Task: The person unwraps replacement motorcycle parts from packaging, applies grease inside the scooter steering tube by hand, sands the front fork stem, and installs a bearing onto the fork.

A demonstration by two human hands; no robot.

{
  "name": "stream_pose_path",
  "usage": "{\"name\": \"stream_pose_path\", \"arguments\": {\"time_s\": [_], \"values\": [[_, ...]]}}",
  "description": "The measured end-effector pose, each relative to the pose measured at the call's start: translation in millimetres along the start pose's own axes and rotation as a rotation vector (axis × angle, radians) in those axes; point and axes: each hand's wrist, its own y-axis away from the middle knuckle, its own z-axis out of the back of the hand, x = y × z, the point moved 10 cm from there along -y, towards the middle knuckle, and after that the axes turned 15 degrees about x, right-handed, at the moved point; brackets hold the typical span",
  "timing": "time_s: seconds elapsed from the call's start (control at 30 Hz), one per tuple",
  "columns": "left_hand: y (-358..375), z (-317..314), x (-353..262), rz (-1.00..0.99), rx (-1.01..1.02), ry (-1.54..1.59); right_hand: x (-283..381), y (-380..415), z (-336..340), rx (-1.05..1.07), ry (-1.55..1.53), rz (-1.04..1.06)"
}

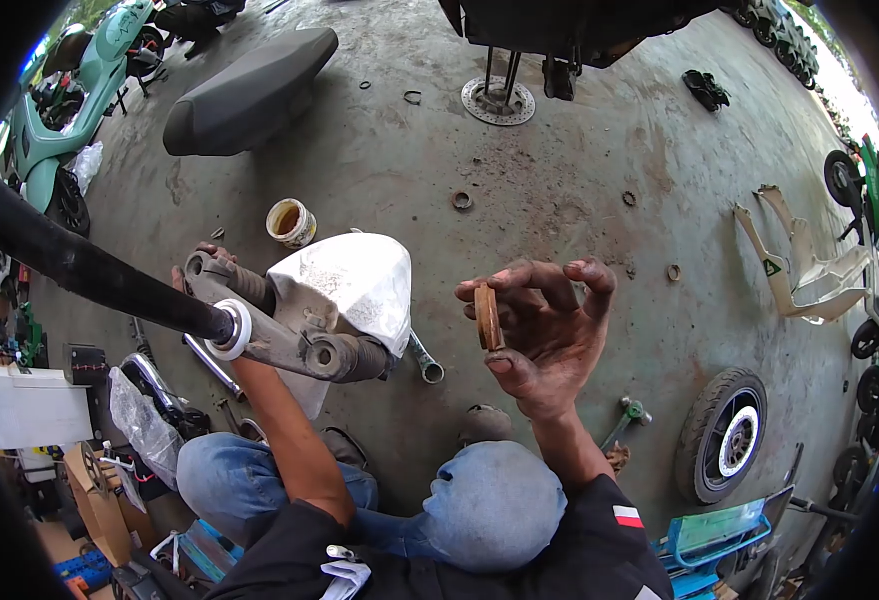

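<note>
My right hand [558,335] is raised in front of me, pinching a rusty metal ring [488,318] between thumb and fingers. The ring is turned nearly edge-on. My left hand [222,254] grips the far end of a fork clamp [278,345]; the clamp hides most of the hand, and fingertips show past its edge. From the clamp a black steering stem [110,268] rises toward the upper left, with a pale ring [232,330] seated around its base. A dirty white front fender [350,285] sits under the clamp.
An open tub of brownish grease [292,223] stands beyond the fender. Loose rings [462,200] lie on the floor. Right of me are a hammer [628,418] and a wheel [726,435]. Farther off are a seat [250,95], a brake disc [498,102] and a cream panel [810,270].
</note>
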Motion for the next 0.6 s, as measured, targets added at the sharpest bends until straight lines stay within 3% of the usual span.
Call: {"name": "stream_pose_path", "arguments": {"time_s": [0.5,0.6], "values": [[-2.6,-2.5,1.8,-0.027,-0.009,-0.075,0.5,-3.1,5.5,-0.020,0.071,0.028],[-5.9,-4.3,10.1,-0.047,0.015,0.049,1.1,-8.5,5.7,-0.035,0.129,-0.007]]}}
